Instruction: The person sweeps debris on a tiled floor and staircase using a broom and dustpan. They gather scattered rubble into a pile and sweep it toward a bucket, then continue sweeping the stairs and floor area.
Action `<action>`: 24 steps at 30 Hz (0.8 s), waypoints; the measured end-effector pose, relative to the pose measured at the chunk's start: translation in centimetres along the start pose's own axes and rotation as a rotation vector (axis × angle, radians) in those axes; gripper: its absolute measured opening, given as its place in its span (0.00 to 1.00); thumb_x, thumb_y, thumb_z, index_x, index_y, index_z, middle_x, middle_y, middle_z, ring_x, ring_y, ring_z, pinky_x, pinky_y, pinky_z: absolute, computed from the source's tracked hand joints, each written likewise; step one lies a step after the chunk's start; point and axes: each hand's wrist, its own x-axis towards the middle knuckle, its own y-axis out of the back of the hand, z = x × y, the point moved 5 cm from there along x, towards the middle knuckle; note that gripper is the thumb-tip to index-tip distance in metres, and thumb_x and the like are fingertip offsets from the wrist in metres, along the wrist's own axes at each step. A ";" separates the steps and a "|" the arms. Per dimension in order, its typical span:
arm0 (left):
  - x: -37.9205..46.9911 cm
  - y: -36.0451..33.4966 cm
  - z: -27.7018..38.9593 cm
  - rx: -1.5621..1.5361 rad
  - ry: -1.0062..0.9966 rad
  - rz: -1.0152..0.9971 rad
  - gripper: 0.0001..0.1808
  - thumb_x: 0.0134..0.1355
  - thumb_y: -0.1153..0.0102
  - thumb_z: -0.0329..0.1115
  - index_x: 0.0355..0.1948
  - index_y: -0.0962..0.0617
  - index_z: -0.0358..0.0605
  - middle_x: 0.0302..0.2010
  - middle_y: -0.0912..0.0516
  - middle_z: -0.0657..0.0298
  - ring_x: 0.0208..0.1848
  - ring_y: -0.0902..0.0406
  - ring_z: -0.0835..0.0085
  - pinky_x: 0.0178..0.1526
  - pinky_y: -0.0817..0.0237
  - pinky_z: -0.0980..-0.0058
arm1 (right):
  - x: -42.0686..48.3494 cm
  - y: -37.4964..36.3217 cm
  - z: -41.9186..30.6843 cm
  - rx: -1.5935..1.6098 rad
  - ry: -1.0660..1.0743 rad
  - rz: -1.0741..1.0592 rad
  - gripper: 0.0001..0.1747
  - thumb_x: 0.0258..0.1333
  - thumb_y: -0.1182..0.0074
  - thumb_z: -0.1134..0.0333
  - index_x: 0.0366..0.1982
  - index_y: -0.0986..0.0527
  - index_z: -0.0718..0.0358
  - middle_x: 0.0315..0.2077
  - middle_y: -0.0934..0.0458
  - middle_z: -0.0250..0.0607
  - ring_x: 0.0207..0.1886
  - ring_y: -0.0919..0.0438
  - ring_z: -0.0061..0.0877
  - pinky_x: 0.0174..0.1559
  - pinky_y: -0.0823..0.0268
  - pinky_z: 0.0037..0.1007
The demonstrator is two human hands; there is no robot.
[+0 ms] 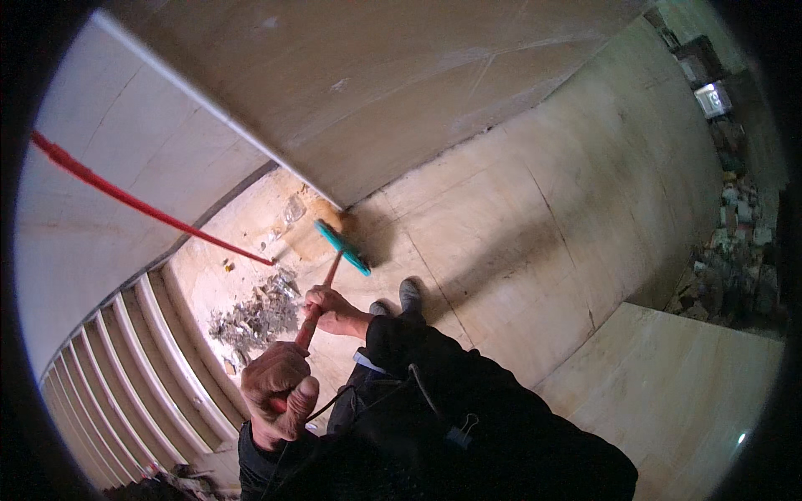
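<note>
A push broom with a teal head [343,248] rests on the tiled floor close to the wall corner. Its reddish handle [334,270] runs down towards me. My left hand [279,391] is closed round the top end of the handle. Lower down the handle, my right hand [335,311] grips it too. To the left of the broom head lies a heap of grey debris [257,313], with a clear plastic piece [294,209] and small scraps above it. A second, long red pole [144,210] slants from the upper left, its lower end near the heap.
Stairs [144,376] descend at the lower left, beside the debris. A stone-clad wall [388,81] borders the floor at the top. Rubble [733,263] is piled along the far right, near a bright lamp-like object [713,100]. My shoes [410,296] stand right of the heap.
</note>
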 end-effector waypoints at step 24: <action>0.5 5.2 -0.5 0.024 0.268 0.343 0.19 0.66 0.42 0.40 0.22 0.25 0.36 0.21 0.26 0.59 0.24 0.28 0.65 0.32 0.36 0.67 | 5.4 -1.4 -1.0 0.034 0.076 -0.547 0.17 0.54 0.39 0.68 0.20 0.35 0.62 0.22 0.31 0.43 0.29 0.27 0.40 0.34 0.37 0.39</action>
